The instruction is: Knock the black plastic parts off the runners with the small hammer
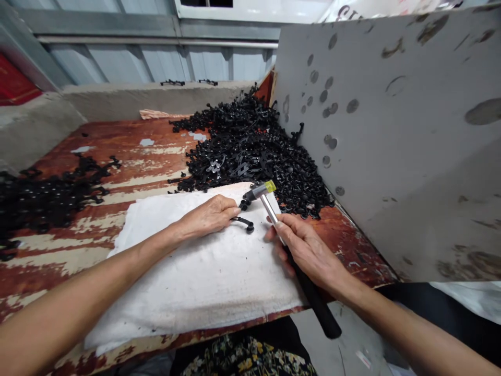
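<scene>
Your left hand (209, 215) lies palm down with fingertips pinched together; your right hand (309, 250) is curled tight in a fist, both forearms bare.

Table (129, 146): worn wood, red paint flaking to pale streaks.
Big heap (258, 151): black plastic parts piled at the far right, against the board.
Smaller heap (43, 193): more black parts, spread along the left side.
Board (391, 146): grey panel standing upright on the right, spotted with dark round marks.
Ledge (148, 96): concrete, behind the table, a few black parts on top.
Wall (156, 57): corrugated metal sheeting.
Red object (13, 86): far left, partly cut off.
</scene>
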### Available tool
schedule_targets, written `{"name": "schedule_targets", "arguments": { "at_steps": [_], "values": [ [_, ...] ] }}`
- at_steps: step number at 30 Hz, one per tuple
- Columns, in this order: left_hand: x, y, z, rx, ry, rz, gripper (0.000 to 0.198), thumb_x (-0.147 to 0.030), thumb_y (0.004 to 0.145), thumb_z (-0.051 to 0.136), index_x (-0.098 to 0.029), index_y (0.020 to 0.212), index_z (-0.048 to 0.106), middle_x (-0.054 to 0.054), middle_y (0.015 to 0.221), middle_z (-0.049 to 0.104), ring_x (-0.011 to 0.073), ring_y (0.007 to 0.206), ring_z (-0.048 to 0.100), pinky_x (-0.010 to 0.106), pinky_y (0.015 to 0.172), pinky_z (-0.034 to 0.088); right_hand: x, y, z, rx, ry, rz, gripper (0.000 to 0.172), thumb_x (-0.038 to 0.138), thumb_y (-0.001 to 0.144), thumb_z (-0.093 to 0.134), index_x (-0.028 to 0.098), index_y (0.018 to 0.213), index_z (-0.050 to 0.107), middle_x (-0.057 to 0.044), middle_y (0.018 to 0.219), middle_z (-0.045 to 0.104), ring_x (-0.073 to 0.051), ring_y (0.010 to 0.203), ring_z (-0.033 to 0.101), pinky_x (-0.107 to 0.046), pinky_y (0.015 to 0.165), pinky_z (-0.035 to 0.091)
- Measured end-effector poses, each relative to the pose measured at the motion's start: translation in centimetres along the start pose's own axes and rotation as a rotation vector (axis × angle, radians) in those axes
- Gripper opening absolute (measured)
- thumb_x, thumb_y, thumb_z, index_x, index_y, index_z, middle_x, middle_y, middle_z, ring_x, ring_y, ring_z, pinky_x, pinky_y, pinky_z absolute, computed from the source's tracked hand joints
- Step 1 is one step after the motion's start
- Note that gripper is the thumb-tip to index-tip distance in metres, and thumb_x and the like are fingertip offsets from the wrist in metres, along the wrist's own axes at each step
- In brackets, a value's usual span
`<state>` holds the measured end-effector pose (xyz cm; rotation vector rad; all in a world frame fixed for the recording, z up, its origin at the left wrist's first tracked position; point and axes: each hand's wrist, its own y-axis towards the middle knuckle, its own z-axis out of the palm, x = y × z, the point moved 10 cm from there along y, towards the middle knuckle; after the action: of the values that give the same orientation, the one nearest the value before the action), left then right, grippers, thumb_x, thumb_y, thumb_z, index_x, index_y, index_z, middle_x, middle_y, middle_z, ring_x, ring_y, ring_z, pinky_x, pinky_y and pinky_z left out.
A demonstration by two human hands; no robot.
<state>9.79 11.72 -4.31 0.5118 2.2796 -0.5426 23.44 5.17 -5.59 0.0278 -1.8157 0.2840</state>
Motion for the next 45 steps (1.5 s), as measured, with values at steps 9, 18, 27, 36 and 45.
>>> {"name": "schedule_targets", "arguments": {
  "at_steps": [9, 18, 27, 36, 45],
  "values": [
    [0.3, 0.5, 0.0, 0.019, 0.053, -0.009, 0.028, -0.033, 0.079, 0.045, -0.02, 0.055, 0.04, -0.005, 0.049, 0.036, 0.0087, 0.046, 0.031, 0.023, 0.045, 0.024, 6.0, 0.0, -0.7, -0.133, -0.659, -0.64, 0.058, 0.012, 0.091, 0.036, 0.017, 0.148, 0.038, -0.013, 0.108, 0.067, -0.024, 0.092, 0.065, -0.043, 0.083, 0.054],
    [-0.1, 0.1, -0.1, 0.034, 0.055, -0.049, 0.029, -0.033, 0.079, 0.046, -0.02, 0.053, 0.041, -0.005, 0.047, 0.038, 0.0092, 0.046, 0.032, 0.024, 0.046, 0.023, 6.9, -1.1, -0.8, -0.21, -0.697, -0.743, 0.061, 0.01, 0.093, 0.036, 0.02, 0.153, 0.031, -0.011, 0.099, 0.067, -0.02, 0.081, 0.064, -0.037, 0.077, 0.055],
    [0.0, 0.2, 0.2, 0.035, 0.065, -0.043, 0.028, -0.033, 0.079, 0.044, -0.021, 0.054, 0.042, -0.004, 0.047, 0.038, 0.0095, 0.045, 0.032, 0.023, 0.044, 0.024, 5.2, -0.6, -0.1, -0.117, -0.703, -0.657, 0.062, 0.009, 0.09, 0.037, 0.02, 0.151, 0.036, -0.011, 0.096, 0.068, -0.021, 0.077, 0.062, -0.039, 0.077, 0.055],
    [-0.1, 0.4, 0.2, 0.024, 0.101, -0.035, 0.028, -0.032, 0.079, 0.043, -0.02, 0.053, 0.042, -0.004, 0.05, 0.04, 0.01, 0.048, 0.034, 0.023, 0.046, 0.026, 4.3, -0.1, -0.3, -0.064, -0.618, -0.526, 0.057, 0.012, 0.087, 0.039, 0.017, 0.144, 0.047, -0.011, 0.096, 0.068, -0.022, 0.077, 0.061, -0.042, 0.076, 0.052],
    [1.3, -3.0, -7.7, -0.195, 0.245, -0.066, 0.03, -0.043, 0.077, 0.044, -0.02, 0.059, 0.049, -0.004, 0.052, 0.044, 0.0109, 0.052, 0.04, 0.022, 0.052, 0.03, -1.8, -1.7, -5.5, -0.245, 0.543, 0.029, 0.045, 0.039, 0.078, 0.071, 0.023, 0.118, 0.057, 0.009, 0.061, 0.046, -0.007, 0.041, 0.035, -0.016, 0.031, 0.032]
  ]
}}
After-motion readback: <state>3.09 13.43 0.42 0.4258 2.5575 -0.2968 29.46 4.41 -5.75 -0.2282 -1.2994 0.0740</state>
